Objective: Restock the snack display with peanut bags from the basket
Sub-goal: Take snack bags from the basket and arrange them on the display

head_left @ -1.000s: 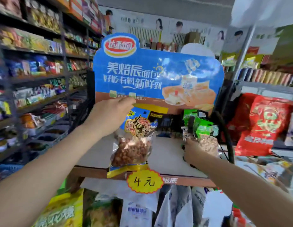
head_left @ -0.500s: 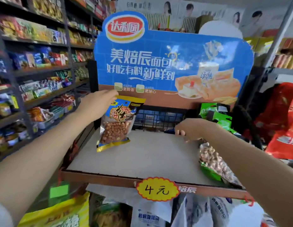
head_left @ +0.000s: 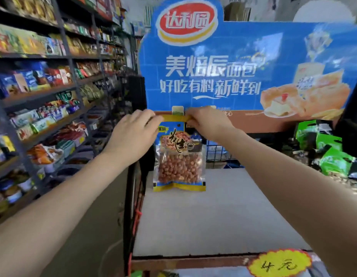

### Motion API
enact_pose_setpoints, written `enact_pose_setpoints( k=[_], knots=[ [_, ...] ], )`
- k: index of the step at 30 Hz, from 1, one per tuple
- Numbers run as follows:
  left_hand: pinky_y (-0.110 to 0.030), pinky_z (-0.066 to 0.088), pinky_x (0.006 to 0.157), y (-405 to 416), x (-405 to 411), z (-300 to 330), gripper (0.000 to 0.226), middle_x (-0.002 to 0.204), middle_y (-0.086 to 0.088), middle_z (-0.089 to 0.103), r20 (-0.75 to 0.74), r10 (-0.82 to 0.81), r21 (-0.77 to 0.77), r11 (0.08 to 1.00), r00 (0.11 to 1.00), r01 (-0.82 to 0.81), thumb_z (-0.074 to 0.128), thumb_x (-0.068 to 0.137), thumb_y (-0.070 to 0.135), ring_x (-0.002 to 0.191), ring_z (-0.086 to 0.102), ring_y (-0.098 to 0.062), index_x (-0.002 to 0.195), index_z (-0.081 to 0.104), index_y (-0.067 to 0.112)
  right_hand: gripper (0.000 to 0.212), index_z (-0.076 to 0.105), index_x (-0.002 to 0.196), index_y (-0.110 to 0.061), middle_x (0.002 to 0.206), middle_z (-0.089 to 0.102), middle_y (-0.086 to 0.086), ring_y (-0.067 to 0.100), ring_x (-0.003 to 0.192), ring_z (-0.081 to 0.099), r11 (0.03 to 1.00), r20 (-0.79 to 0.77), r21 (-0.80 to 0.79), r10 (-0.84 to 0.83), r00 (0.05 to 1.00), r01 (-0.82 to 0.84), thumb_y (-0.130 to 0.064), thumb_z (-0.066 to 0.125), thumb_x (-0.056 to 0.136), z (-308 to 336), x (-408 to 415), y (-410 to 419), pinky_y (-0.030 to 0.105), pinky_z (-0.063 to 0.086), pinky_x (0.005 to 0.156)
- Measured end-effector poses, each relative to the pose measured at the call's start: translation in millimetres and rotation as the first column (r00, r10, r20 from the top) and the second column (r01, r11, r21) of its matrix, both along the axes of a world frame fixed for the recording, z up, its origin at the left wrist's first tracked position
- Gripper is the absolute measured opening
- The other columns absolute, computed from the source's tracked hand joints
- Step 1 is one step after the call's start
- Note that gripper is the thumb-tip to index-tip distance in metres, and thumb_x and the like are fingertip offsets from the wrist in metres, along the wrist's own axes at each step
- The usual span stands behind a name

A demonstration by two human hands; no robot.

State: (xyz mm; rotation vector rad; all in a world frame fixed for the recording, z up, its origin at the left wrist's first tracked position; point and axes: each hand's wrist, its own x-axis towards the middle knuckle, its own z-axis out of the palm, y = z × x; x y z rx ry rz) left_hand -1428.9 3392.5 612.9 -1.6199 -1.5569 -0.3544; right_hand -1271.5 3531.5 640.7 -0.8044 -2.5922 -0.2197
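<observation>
A peanut bag, clear below with a blue and yellow printed top, stands upright at the back left of the display's grey shelf. My left hand pinches the left end of its yellow top strip. At the strip's right end my right hand pinches it too. The bag's bottom edge touches the shelf. Green bags with peanuts lie at the shelf's right side. The basket is not in view.
A blue bread advertising board rises behind the shelf, with a wire grid below it. A yellow price tag sticks to the shelf's front edge. Stocked store shelves line the aisle on the left.
The blue peanut bag has moved to the back left of the shelf and stands upright. My right hand left the green bags and came over to pinch its top. The view moved closer.
</observation>
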Motion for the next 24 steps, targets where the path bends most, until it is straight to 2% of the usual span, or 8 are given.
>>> enact_pose_setpoints(
  k=[3,6,8,10,13,18,21,24],
  knots=[
    [-0.032,0.049,0.052,-11,7,-19,0.022,0.069,-0.007,0.062,-0.096,-0.138,-0.093,0.987,0.986,0.13,0.046,0.083,0.021,0.063,0.061,-0.029,0.079,0.065,0.01,0.023,0.05,0.116,-0.011,0.096,0.06,0.017,0.037,0.094,0.06,0.989,0.029,0.059,-0.137,0.99,0.135,-0.017,0.041,0.096,-5,-7,-1,0.041,0.047,0.071],
    [-0.028,0.048,0.048,-16,20,-35,0.025,0.068,-0.004,0.064,-0.072,-0.244,-0.222,0.949,0.967,0.223,0.044,0.081,0.023,0.061,0.062,-0.025,0.075,0.065,0.012,0.035,0.043,0.128,-0.011,0.126,0.054,0.015,0.034,0.118,0.049,0.984,0.059,0.095,-0.157,0.986,0.151,-0.016,0.046,0.094,-16,1,-4,0.045,0.039,0.097],
    [-0.028,0.048,0.046,-15,31,-38,0.026,0.066,-0.003,0.063,-0.029,-0.272,-0.278,0.926,0.962,0.254,0.043,0.081,0.025,0.062,0.064,-0.025,0.074,0.064,0.012,0.047,0.037,0.136,-0.011,0.137,0.045,0.013,0.033,0.126,0.041,0.984,-0.048,0.111,-0.132,0.99,0.137,-0.024,0.05,0.092,-23,19,-14,0.048,0.036,0.102],
    [-0.029,0.047,0.044,-11,45,-39,0.028,0.063,-0.004,0.061,0.017,-0.31,-0.291,0.908,0.951,0.301,0.041,0.082,0.027,0.06,0.064,-0.028,0.074,0.063,0.012,0.049,0.039,0.134,-0.011,0.133,0.049,0.014,0.034,0.122,0.045,0.981,-0.142,0.128,-0.128,0.982,0.146,-0.027,0.053,0.09,-32,46,-27,0.048,0.044,0.094],
    [-0.033,0.05,0.041,-5,85,-39,0.029,0.059,-0.005,0.06,0.058,-0.41,-0.293,0.864,0.91,0.408,0.039,0.084,0.026,0.053,0.062,-0.029,0.072,0.061,0.011,0.034,0.051,0.12,-0.013,0.114,0.062,0.011,0.033,0.105,0.058,0.978,-0.121,0.076,-0.183,0.976,0.192,-0.032,0.046,0.092,-54,109,-46,0.041,0.049,0.071],
    [-0.028,0.039,0.033,-4,200,-58,0.028,0.054,-0.005,0.057,0.072,-0.608,-0.256,0.755,0.791,0.604,0.039,0.083,0.026,0.043,0.057,-0.028,0.069,0.059,0.014,0.031,0.064,0.087,-0.015,0.065,0.068,0.007,0.03,0.052,0.065,0.97,-0.136,0.095,-0.209,0.968,0.223,-0.036,0.041,0.082,-109,246,-99,0.032,0.046,0.037],
    [-0.023,0.036,0.032,-7,291,-86,0.03,0.054,-0.002,0.058,0.081,-0.68,-0.33,0.671,0.728,0.664,0.038,0.083,0.029,0.041,0.055,-0.026,0.071,0.062,0.016,0.026,0.063,0.088,-0.017,0.061,0.067,0.005,0.028,0.045,0.062,0.93,-0.093,0.02,-0.364,0.927,0.367,-0.034,0.044,0.082,-144,350,-131,0.031,0.045,0.033],
    [-0.015,0.022,0.031,-14,385,-122,0.034,0.052,0.0,0.058,0.108,-0.728,-0.463,0.566,0.677,0.682,0.036,0.083,0.031,0.039,0.055,-0.022,0.071,0.065,0.017,0.028,0.059,0.103,-0.019,0.088,0.07,0.009,0.032,0.072,0.068,0.814,0.065,-0.121,-0.565,0.823,0.568,-0.035,0.04,0.088,-182,455,-165,0.037,0.048,0.051]
  ],
)
